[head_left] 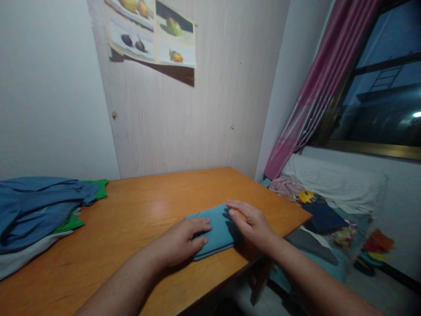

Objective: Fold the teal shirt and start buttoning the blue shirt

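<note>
A small folded teal cloth (215,224) lies on the orange wooden table (141,215), near its right front edge. My left hand (182,241) rests flat on the cloth's left side, fingers curled over its near edge. My right hand (250,221) lies palm down on the cloth's right side, fingers stretched out and pointing left. Neither hand lifts the cloth; both press on it.
A pile of clothes, blue (36,206) on top with green (70,221) and white beneath, sits at the table's left. A bed (332,184) strewn with garments stands to the right, under a window with a pink curtain (315,87). A fruit poster (153,30) hangs on the wall.
</note>
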A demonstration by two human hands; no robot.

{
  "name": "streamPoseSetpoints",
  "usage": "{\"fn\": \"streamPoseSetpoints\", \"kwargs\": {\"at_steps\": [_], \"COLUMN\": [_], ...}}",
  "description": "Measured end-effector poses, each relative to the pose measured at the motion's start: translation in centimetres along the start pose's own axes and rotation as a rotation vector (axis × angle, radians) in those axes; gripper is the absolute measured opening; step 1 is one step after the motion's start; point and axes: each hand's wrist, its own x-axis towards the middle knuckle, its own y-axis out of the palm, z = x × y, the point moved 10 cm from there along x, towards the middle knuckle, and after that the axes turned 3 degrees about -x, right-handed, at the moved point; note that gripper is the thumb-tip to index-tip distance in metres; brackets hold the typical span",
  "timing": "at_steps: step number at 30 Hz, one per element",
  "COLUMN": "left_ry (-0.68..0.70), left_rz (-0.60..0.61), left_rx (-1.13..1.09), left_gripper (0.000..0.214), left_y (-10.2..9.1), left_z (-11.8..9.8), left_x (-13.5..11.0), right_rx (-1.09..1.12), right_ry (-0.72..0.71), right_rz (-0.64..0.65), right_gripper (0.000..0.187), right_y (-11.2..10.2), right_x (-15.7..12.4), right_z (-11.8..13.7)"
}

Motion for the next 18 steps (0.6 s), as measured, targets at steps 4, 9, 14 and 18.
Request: {"fn": "streamPoseSetpoints", "kwargs": {"at_steps": [4,9,14,18], "left_ry": [-0.007,0.017,-0.019,0.026], "left_rz": [0.069,0.143,0.151,0.099], "left_rx": [0.013,0.022,0.023,-0.113], "left_gripper": [0.043,0.048,0.051,0.042], "left_y": [0.6,1.2,1.2,0.6], "left_z": [-0.1,-0.8,-0.6,-1.3], "left_x": [0.0,-0.3,-0.5,-0.3], "right_rx": [-0.081,-0.26,-0.302,-0.282], "right_ry": [-0.008,0.079,0.103,0.095], "right_rz": [0.159,0.48,0.538,0.503], "right_gripper": [0.047,0.066,0.071,0.069], "right_y": [3.6,8.5,9.3,9.1], "right_x": [1.8,0.6,-0.4,-0.4], "right_z": [1.4,-0.7,-1.6,-1.5]}}
